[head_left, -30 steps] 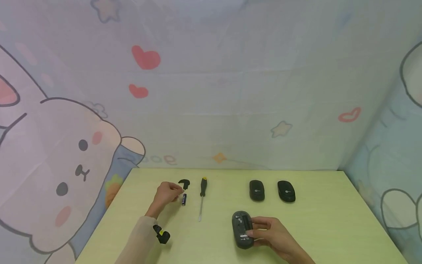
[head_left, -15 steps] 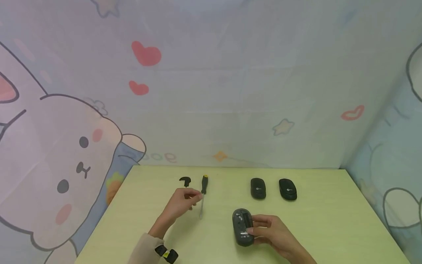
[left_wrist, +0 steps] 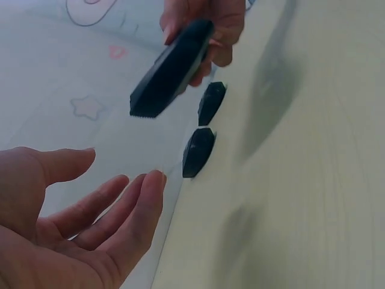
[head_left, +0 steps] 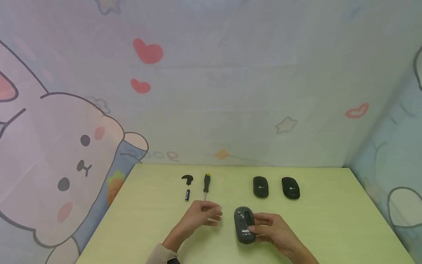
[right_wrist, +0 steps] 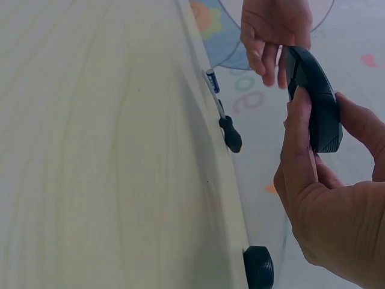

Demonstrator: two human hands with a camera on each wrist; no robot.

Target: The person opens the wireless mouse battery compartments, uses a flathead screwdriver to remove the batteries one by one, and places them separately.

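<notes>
On the table [head_left: 329, 227], far edge, left to right: small clip part [head_left: 187, 179] w/ battery [head_left: 187, 195] just in front of it, screwdriver [head_left: 206, 185] beside them, then two mice [head_left: 260, 187] [head_left: 291, 187] side by side toward the right. Near edge, middle: right hand [head_left: 273, 231] holds a third mouse [head_left: 244, 224], underside up, off the table. Left hand [head_left: 201, 217] just left of it, apart, over the screwdriver tip.

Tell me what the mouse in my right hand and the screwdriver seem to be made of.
Mouse: probably matte dark-grey moulded plastic, dull with no glare. Screwdriver: black handle with a yellow cap, likely plastic or rubber; the thin pale shaft looks like metal.
</notes>
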